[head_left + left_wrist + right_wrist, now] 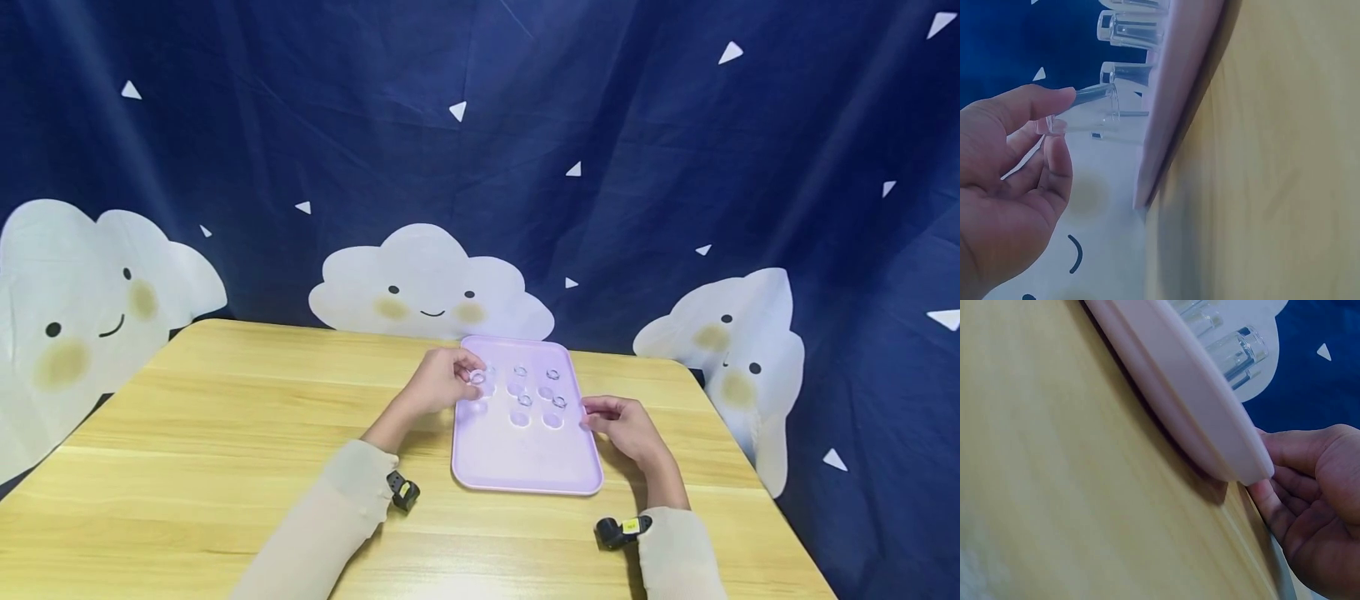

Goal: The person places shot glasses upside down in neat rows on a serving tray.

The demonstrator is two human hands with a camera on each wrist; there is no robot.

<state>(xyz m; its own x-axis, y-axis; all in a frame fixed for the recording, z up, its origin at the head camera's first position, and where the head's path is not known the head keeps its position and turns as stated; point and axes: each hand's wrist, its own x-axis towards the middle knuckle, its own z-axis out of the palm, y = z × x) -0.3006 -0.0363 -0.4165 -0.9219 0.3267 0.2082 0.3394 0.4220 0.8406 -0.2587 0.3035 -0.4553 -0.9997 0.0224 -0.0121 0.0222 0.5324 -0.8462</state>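
My left hand (442, 382) pinches a small clear glass (1088, 103) by its upper end, between thumb and fingertips. This glass leans over the far left part of a shallow lilac tray (517, 471). Several more clear glasses (552, 410) stand in rows on the tray's far half; in the left wrist view, the nearest ones (1132, 30) rise beside the held one. My right hand (626, 427) grips the tray's right rim, thumb and fingers on either side of the edge (1254, 469) in the right wrist view.
The tray lies on a light wooden table (247, 417), its far end close to the table's back edge. Behind hangs a dark blue cloth (375, 150) with white clouds (431, 275) and triangles. Small black devices (403, 490) are worn at both cuffs.
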